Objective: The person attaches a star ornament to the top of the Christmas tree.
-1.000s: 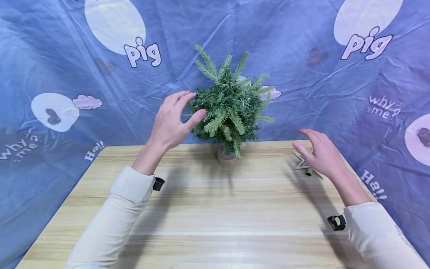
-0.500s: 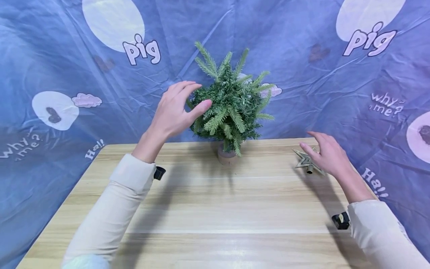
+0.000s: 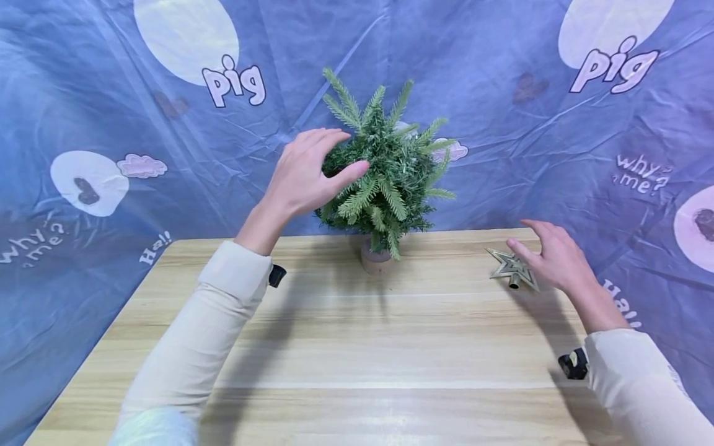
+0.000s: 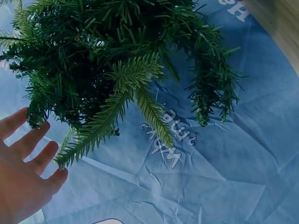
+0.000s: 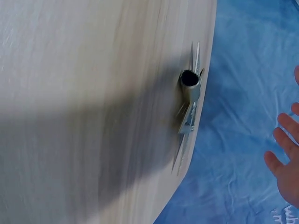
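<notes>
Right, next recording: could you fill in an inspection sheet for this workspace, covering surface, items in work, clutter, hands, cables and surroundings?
Surface: pale wood-grain table, with shadows falling across it.
Items in work: green artificial tree standing upright on a round base near the far edge; gold star with a short tube, lying on the table toward the right.
Clutter: nothing seen.
Left hand: open beside the tree, holding nothing; whether its fingertips touch the needles is unclear.
Right hand: raised near the star, apart from it, holding nothing.
Cables: nothing seen.
Surroundings: creased blue cloth behind and at both sides, printed with lettering such as "pig".
</notes>
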The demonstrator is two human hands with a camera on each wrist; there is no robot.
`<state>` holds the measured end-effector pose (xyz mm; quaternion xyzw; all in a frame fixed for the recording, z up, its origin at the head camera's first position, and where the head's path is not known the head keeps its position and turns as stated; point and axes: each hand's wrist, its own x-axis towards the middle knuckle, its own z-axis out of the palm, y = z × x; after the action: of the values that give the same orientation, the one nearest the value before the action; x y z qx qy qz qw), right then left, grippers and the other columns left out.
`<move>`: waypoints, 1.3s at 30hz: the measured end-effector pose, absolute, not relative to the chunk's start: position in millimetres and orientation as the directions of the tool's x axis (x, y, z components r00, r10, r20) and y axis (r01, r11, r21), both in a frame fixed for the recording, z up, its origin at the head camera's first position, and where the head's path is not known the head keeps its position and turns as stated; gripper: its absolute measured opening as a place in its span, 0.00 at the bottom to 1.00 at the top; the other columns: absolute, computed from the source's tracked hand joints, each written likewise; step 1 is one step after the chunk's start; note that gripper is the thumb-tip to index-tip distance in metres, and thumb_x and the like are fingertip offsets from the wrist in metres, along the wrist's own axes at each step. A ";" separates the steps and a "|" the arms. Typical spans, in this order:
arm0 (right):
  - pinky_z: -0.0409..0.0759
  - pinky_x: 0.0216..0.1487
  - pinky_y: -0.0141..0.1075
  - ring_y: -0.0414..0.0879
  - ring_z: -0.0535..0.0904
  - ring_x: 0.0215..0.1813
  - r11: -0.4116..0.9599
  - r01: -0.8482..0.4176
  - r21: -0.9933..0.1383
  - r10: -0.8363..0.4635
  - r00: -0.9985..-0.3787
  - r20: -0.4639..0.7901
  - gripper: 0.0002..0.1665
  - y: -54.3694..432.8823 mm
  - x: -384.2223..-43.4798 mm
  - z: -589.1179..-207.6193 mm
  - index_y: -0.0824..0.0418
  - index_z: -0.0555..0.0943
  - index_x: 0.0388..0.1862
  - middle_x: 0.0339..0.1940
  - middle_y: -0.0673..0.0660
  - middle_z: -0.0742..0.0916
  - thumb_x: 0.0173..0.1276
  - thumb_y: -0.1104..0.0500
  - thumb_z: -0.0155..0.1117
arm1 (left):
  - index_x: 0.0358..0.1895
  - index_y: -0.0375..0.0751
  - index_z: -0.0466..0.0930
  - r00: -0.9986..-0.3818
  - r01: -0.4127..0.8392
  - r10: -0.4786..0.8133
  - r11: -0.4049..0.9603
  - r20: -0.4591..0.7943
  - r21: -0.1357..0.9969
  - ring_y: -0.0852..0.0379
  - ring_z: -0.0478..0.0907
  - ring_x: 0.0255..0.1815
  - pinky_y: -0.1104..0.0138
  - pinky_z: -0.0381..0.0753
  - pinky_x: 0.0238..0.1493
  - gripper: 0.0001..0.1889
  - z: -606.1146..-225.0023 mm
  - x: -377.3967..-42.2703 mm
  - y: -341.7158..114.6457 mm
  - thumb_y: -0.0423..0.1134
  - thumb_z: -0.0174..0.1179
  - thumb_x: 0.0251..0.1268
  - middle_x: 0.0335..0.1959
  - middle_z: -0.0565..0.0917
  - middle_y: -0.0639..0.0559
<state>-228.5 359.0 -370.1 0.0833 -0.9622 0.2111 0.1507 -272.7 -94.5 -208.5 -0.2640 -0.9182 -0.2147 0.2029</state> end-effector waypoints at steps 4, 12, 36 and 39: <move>0.58 0.63 0.72 0.79 0.63 0.66 0.894 -0.228 -0.385 -0.099 -0.940 0.326 0.40 365.8 -229.3 -372.8 0.71 0.67 0.72 0.67 0.80 0.71 0.76 0.43 0.60 | 0.75 0.50 0.69 -0.787 0.569 0.407 0.769 0.463 0.292 0.54 0.58 0.78 0.51 0.52 0.77 0.42 -206.3 -277.0 -90.1 0.74 0.49 0.66 0.75 0.69 0.53; 0.58 0.62 0.72 0.80 0.63 0.65 0.890 -0.224 -0.397 -0.099 -0.945 0.312 0.40 376.0 -230.0 -380.9 0.72 0.68 0.71 0.66 0.80 0.72 0.75 0.43 0.61 | 0.77 0.52 0.66 -0.817 0.547 0.420 0.781 0.395 0.301 0.52 0.57 0.78 0.50 0.52 0.77 0.43 -207.7 -282.1 -85.3 0.75 0.48 0.65 0.76 0.67 0.53; 0.60 0.60 0.75 0.84 0.63 0.63 0.910 -0.135 -0.392 -0.110 -0.990 0.086 0.48 403.1 -230.7 -414.6 0.79 0.63 0.71 0.67 0.86 0.66 0.73 0.41 0.64 | 0.82 0.54 0.55 -0.858 0.490 0.455 0.864 0.237 0.113 0.51 0.57 0.79 0.50 0.59 0.69 0.53 -206.4 -285.8 -76.8 0.84 0.37 0.60 0.80 0.60 0.54; 0.61 0.60 0.75 0.84 0.63 0.62 0.900 -0.120 -0.420 -0.107 -0.993 0.053 0.50 407.0 -229.3 -418.4 0.79 0.62 0.71 0.66 0.86 0.66 0.71 0.41 0.66 | 0.82 0.56 0.53 -0.865 0.480 0.452 0.871 0.218 0.100 0.50 0.57 0.79 0.49 0.60 0.67 0.53 -208.2 -284.8 -76.4 0.85 0.37 0.58 0.80 0.60 0.53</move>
<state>-229.3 407.0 -418.4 0.0582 -0.9745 0.2162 0.0143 -284.8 -76.4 -208.2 -0.2421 -0.9627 -0.0757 0.0942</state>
